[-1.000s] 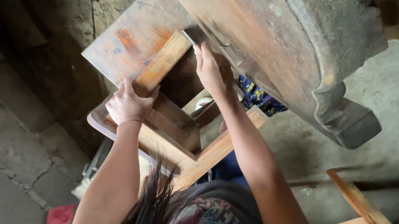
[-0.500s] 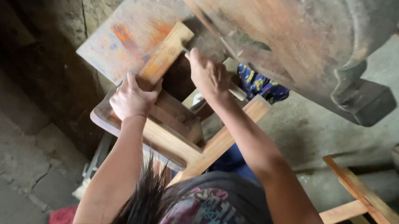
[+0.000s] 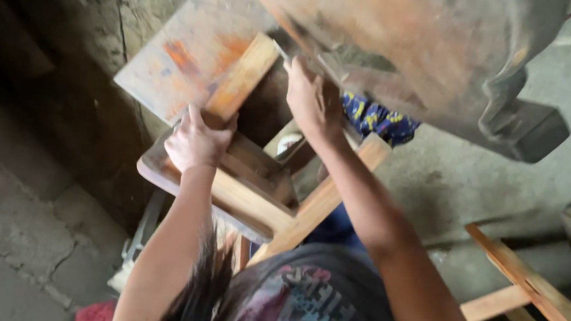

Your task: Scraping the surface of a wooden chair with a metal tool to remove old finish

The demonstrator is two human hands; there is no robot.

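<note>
Wooden slat (image 3: 241, 78), pale and straight-grained, lies slanted across the top of a small wooden frame (image 3: 250, 197) while a person braces it with both bare hands, seen from a head-worn camera looking down.

Nearest the camera are the person's dark hair and patterned shirt, with both forearms reaching forward. The left hand (image 3: 197, 143) is closed over the slat's near end, fingers curled round it and pressing it down where it meets the frame's near rail. Just beyond, the right hand (image 3: 313, 100) is clenched at the slat's far end, wrapped around what looks like a slim tool handle; the blur makes it impossible to tell exactly what it grips.

The slat reads as stiff, light solid timber, dry and not slippery, unlikely to flex or break under hand pressure. Its edges look square, so the likeliest secure hold is across its width near either end, as the left hand has it, with the frame bearing the weight beneath.

Behind the slat a worn board (image 3: 189, 48) with orange streaks leans against the rough wall at the frame's far left corner. Above it hangs the underside of a heavy carved furniture piece (image 3: 423, 45). Off to the right, on the concrete floor (image 3: 448, 185), sits another unfinished wooden frame (image 3: 542, 312).
</note>
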